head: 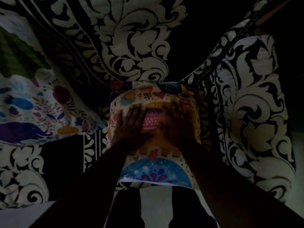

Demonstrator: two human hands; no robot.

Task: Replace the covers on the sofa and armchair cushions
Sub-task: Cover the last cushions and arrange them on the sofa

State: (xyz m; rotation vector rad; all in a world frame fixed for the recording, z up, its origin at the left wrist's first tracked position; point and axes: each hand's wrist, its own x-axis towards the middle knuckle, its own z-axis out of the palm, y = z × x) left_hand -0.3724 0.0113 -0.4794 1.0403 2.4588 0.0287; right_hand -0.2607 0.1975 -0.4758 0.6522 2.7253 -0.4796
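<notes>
**Covered cushion being pressed flat on armchair seat**

Dim frame, hands motion-blurred. Colourful cushion point(153, 129) lies on the seat of the armchair point(131, 38), centred, its far edge against the backrest and its near edge at the seat's front edge. Left hand point(131, 127) and right hand point(176, 125) both lie on its top face, fingers spread and extended, palms down; neither grips anything. A white strip shows along the cushion's near edge, possibly the insert or an unclosed opening; cannot tell. A second patterned cushion point(37, 112) rests at the seat's left side, against the armrest.

Judgement: cover appears on; step in hand is smoothing and settling the cushion. Next move likely calls for checking the near-edge opening, closing it, then standing the cushion against the backrest.
</notes>
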